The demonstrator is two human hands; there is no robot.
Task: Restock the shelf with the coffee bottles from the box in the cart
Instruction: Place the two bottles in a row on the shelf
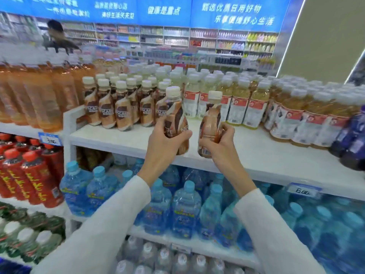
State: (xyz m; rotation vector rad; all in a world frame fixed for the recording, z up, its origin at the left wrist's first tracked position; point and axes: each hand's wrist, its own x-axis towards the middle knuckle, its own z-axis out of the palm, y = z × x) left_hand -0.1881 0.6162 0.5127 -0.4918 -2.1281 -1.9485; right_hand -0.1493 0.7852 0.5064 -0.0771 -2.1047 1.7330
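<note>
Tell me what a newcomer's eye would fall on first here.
First, the left hand and right hand at the centre, each gripping a coffee bottle, the left bottle and right bottle, over the white shelf. Behind them to the left stands the coffee row. Blue water bottles fill the level below.

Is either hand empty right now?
No, the left hand grips one coffee bottle and the right hand grips a second coffee bottle, both in front of the white shelf.
</note>
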